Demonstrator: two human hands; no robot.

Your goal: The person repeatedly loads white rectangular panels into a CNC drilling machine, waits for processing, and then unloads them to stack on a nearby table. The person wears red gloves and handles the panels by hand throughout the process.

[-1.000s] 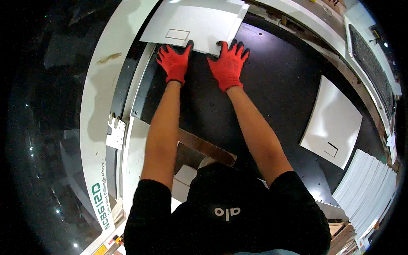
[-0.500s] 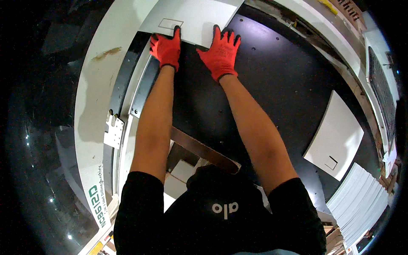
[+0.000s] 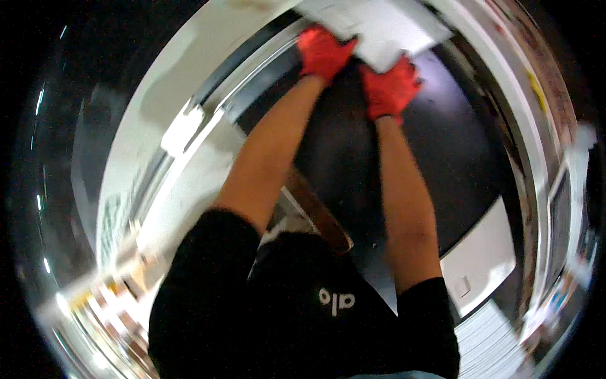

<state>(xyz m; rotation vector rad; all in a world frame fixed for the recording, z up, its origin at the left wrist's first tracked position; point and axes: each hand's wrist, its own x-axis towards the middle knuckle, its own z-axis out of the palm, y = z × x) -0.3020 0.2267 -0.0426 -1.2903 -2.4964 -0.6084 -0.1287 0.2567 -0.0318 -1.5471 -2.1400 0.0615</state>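
Observation:
A flat white panel [image 3: 391, 28] lies at the far end of the dark table [image 3: 341, 139]. My left hand [image 3: 325, 52], in a red glove with dark fingertips, is against its near left edge. The thumb points to the right, apart from the blurred fingers. Beside the panel's near corner is my right hand [image 3: 392, 88], gloved the same way, its fingers spread and its thumb toward the left hand. Motion smears both hands, and how firmly they touch the panel cannot be made out.
A metal guide rail [image 3: 252, 69] runs along the table's left side, with a bright metal plate [image 3: 183, 129] on it. At the right lie another white panel [image 3: 483, 259] with a small rectangular cutout and a stack of white panels [image 3: 489, 344]. A brown strip [image 3: 319, 211] sits near my body.
The view has swung, so the scene appears tilted and shifted. Both hands and the far panel now appear farther right in the picture. My hands stay at the panel's near edge.

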